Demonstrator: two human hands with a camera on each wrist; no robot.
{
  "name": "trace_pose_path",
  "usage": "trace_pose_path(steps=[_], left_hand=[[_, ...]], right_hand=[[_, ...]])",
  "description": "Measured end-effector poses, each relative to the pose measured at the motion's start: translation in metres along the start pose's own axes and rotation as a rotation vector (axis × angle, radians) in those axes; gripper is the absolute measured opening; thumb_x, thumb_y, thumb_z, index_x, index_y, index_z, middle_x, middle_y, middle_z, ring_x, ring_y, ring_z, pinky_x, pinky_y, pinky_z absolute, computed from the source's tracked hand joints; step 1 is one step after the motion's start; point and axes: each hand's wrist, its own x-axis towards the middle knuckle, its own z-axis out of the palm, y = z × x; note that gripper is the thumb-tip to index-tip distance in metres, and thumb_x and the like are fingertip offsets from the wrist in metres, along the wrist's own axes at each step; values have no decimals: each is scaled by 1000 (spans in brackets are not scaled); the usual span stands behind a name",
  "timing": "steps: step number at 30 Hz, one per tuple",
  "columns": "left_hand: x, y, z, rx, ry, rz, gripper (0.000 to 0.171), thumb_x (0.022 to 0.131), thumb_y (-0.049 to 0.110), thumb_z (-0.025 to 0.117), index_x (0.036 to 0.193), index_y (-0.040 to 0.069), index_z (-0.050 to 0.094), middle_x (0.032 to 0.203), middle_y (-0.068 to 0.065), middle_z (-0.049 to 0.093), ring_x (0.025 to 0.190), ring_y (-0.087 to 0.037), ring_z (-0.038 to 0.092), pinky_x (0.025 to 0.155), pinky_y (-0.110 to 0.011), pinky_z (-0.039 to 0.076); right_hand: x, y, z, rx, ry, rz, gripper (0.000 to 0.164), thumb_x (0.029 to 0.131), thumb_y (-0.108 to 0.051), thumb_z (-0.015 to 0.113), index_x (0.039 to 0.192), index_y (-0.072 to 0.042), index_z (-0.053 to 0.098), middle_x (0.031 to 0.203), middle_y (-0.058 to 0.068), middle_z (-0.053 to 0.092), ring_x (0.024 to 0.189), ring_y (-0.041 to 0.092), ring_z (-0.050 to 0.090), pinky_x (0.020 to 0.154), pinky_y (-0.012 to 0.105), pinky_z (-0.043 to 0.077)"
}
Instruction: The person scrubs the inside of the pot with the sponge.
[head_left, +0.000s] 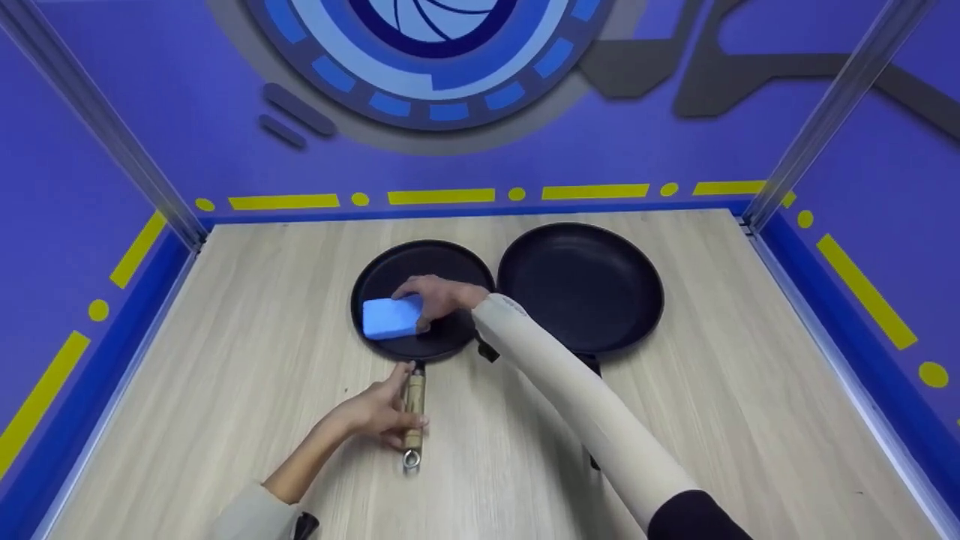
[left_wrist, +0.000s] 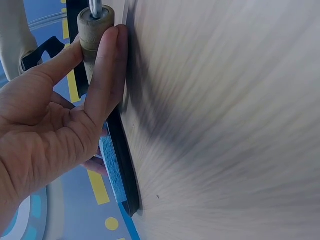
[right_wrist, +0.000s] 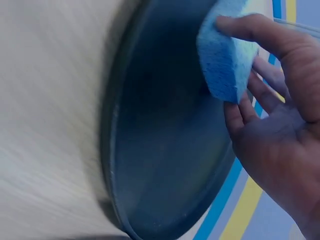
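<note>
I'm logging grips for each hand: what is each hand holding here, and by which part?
The left hand grips the smaller pan by its wooden handle. The right hand holds the blue sponge by its end, on that pan.

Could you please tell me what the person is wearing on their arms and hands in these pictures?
Both hands are bare: no gloves or rings show on the left hand or the right hand. The right arm wears a long, close-fitting cream sleeve reaching the wrist, with a dark sleeve over it higher up. The left forearm is bare, with a light sleeve and a dark strap near the elbow.
</note>
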Motion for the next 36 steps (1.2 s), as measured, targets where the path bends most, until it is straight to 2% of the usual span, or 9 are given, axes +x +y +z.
trace_pose_path(steps=[3, 8, 14, 18, 21, 25, 28, 30, 36], left_hand=[[0, 0, -1, -5, -3, 4, 93, 94, 8, 74, 158, -2, 8, 87, -19, 70, 61, -16, 69, 57, -36, 64], [-2, 1, 0, -18, -17, 4, 93, 94, 8, 74, 158, -1, 7, 89, -20, 70, 64, -20, 72, 59, -38, 65], [-3, 0, 2, -3, -14, 15, 93, 93, 9, 75, 158, -2, 9, 87, -18, 70, 65, -24, 73, 58, -38, 65], [-2, 1, 1, 8, -7, 17, 93, 93, 9, 75, 158, -2, 9, 84, -18, 70, 64, -24, 73, 58, -38, 65], [-2, 1, -2, 8, -5, 22, 91, 94, 10, 75, 157, -1, 10, 85, -19, 71, 65, -24, 73, 58, -38, 65], [-5, -1, -2, 9, -6, 27, 91, 94, 11, 75, 157, -1, 11, 87, -19, 70, 66, -23, 73, 59, -39, 65], [-7, -2, -2, 19, -4, 18, 92, 93, 10, 76, 157, -2, 10, 86, -19, 69, 65, -21, 72, 58, -38, 65], [-7, -1, -2, 26, -2, 10, 92, 93, 10, 76, 157, -2, 10, 86, -18, 68, 64, -20, 72, 57, -39, 65], [-2, 4, 0, 25, -9, 19, 93, 93, 9, 75, 157, -3, 9, 86, -19, 70, 63, -20, 71, 57, -39, 64]], right_hand=[[4, 2, -1, -17, 44, 5, 72, 85, -17, 84, 149, -17, 53, 151, 12, 50, 141, 28, 46, 121, 39, 40], [15, 6, 6, -68, 232, 45, 69, 91, -26, 80, 151, -12, 50, 148, 17, 54, 139, 32, 48, 120, 38, 40], [20, 14, 14, -148, 419, 227, 59, 95, -37, 74, 144, -9, 56, 142, 19, 56, 130, 36, 51, 114, 44, 45], [19, 19, 10, -132, 468, 334, 55, 95, -38, 74, 139, -8, 60, 139, 20, 57, 126, 36, 52, 111, 45, 47], [17, 20, 8, -117, 468, 344, 57, 94, -38, 74, 140, -7, 58, 139, 20, 55, 126, 37, 51, 112, 45, 47], [10, 16, 12, -124, 412, 248, 63, 92, -37, 77, 142, -5, 55, 140, 19, 55, 130, 35, 49, 120, 44, 39], [3, 12, 17, -140, 339, 131, 70, 90, -37, 79, 144, -3, 52, 140, 18, 55, 131, 32, 50, 123, 42, 35], [-3, 8, 19, -144, 280, 71, 71, 88, -38, 80, 144, -4, 52, 139, 16, 55, 130, 30, 50, 120, 40, 38], [-21, 4, 12, -122, 118, -42, 71, 81, -32, 88, 141, -10, 55, 139, 11, 56, 131, 26, 51, 116, 36, 42]])
